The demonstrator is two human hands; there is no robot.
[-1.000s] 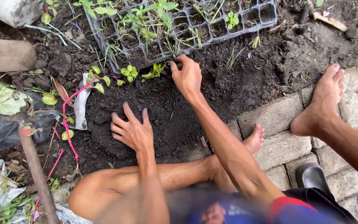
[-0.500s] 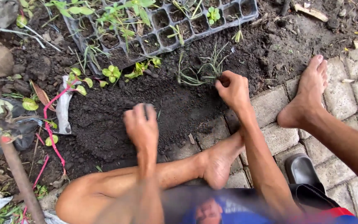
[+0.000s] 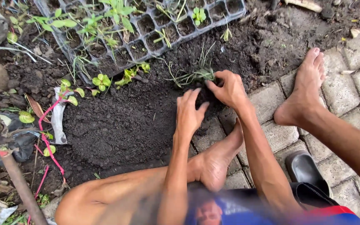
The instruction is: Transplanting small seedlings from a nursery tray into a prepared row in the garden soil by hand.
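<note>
While pinching a grassy seedling (image 3: 192, 76) on dark soil (image 3: 121, 125) | right hand (image 3: 229, 88) clamped on it | left hand (image 3: 189, 113) spread flat just beside | seedling tray (image 3: 146, 29) far left.

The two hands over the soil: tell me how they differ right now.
The right hand pinches a thin-leaved seedling with curled fingers; the left hand holds nothing, its fingers straight and together. The right hand sits farther out, nearer the seedling tray; the left lies closer to the body. Both are bare and over dark soil.
</note>
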